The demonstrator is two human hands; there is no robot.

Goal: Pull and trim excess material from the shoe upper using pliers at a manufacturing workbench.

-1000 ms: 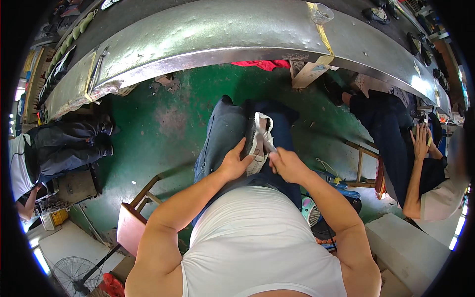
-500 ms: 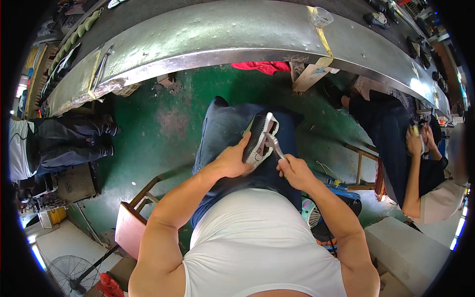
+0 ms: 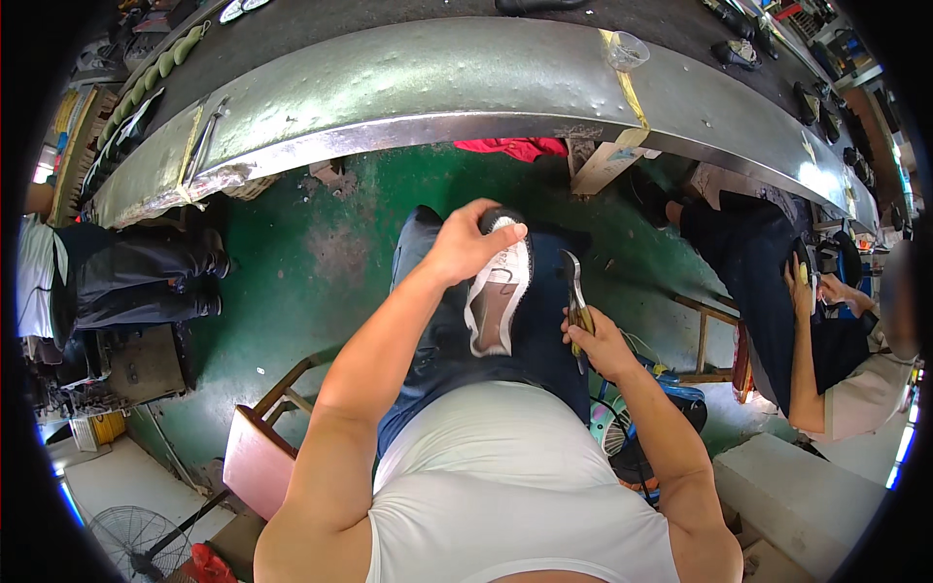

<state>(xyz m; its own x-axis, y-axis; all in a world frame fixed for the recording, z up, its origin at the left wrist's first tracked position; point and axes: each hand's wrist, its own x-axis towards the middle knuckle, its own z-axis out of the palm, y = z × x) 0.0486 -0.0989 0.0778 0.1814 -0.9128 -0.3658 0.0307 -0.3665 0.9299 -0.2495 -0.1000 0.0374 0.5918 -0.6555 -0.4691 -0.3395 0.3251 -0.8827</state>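
Over my lap, my left hand [image 3: 466,243] is wrapped round the dark far end of a shoe upper [image 3: 500,303]. Its underside faces up, showing white turned-in edges around a brownish insole. To the right of the shoe, my right hand [image 3: 599,344] is closed around the handles of a pair of lasting pliers [image 3: 577,291]. The metal jaws point away from me and stand apart from the shoe. Both of my hands hang above my dark blue trousers [image 3: 418,262].
A metal-edged workbench [image 3: 389,87] curves across the front, with a clear plastic cup [image 3: 627,51] on it. At the right sits a co-worker, hands [image 3: 816,282] on some work. Another person's legs [image 3: 146,277] show at left. A pink-seated stool [image 3: 258,457] stands behind-left.
The shoe has turned so its underside faces up, and my left hand has shifted from its near side to its far end. The pliers have come away from the shoe to the right.
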